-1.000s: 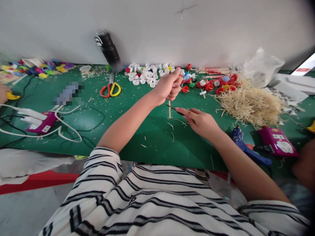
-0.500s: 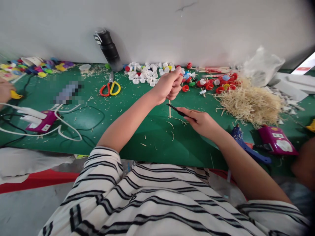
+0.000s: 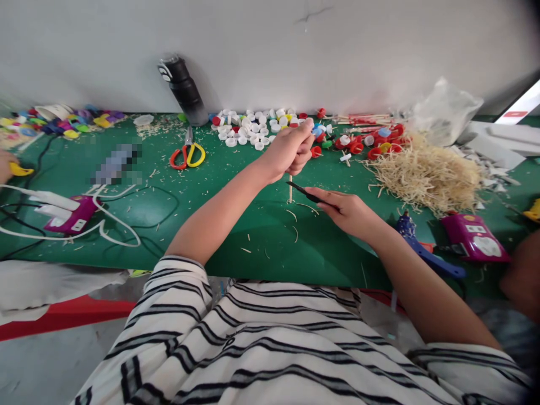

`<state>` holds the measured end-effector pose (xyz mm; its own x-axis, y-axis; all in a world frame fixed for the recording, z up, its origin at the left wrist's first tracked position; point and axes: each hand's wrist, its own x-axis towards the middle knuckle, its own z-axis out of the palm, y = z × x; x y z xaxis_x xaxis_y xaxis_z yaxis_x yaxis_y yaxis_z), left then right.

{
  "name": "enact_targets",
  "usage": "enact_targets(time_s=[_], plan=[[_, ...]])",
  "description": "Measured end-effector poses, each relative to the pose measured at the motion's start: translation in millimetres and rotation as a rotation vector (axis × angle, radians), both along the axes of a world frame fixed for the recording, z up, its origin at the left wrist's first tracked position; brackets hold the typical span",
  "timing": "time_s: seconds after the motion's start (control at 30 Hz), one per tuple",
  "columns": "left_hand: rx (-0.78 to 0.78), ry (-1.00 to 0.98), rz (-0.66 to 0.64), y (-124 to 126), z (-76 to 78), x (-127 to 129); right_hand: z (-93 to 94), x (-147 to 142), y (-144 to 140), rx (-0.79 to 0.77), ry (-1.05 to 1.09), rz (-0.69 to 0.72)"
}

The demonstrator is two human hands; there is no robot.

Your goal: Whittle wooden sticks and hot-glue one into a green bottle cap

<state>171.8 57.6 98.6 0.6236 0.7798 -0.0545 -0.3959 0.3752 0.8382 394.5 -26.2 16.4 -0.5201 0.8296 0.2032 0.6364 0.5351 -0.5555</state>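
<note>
Little has shifted: left hand (image 3: pixel 291 151) still grips the upright wooden stick (image 3: pixel 290 191), tip on the bench (image 3: pixel 236 225) before the scissors (image 3: pixel 188 153). Right hand (image 3: pixel 346 211) grasps a dark blade (image 3: pixel 304 192) against it. Thin, stiff, probably snappable; hold high.

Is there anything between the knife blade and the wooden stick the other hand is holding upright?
Nothing visible. The left hand holds the wooden stick upright on the green mat, and the dark blade in the right hand sits right at the stick's lower part.
</note>
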Motion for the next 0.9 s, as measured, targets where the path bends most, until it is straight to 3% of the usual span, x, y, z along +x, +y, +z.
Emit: enact_targets(time_s=[0.17, 0.4, 0.67, 0.9], plan=[[0.004, 0.033, 0.053, 0, 1.5, -1, 1.2, 3, -1, 0.027, -0.019, 0.003], [0.089, 0.041, 0.106, 7, -8.0, 1, 4.2, 0, 0, 0.071, -0.071, -0.005], [0.152, 0.075, 0.06, 3, -4.7, 0, 7.2, -12, 4, 0.052, -0.068, -0.005], [0.102, 0.058, 0.023, 7, -6.3, -5, 4.2, -9, 2, 0.047, -0.05, -0.005]])
